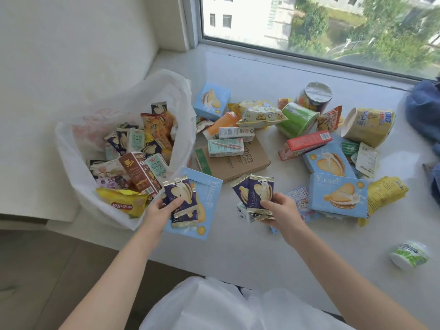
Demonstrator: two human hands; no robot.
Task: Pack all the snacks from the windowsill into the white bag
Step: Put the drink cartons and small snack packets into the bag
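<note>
The windowsill (238, 248) is spread with snacks, and the white bag (78, 163) stands open at its left end, already well filled with packets and cartons. To the right of the bag a loose heap is left: a brown carton (240, 160), blue biscuit boxes (338, 198), a yellow tub (369, 127) and a green cup (297, 120) farther right. Just right of the bag's mouth, several dark blue biscuit packets (181, 198) are gripped in the left hand (157, 210), apparently together with a flat blue box (204, 210) beneath them, though this is not sure. A second small stack (257, 196) is clamped in the right hand (283, 210), farther from the bag. The left load is best lowered well inside the rim before being released, so nothing slides back out; the right load can then be carried across.
</note>
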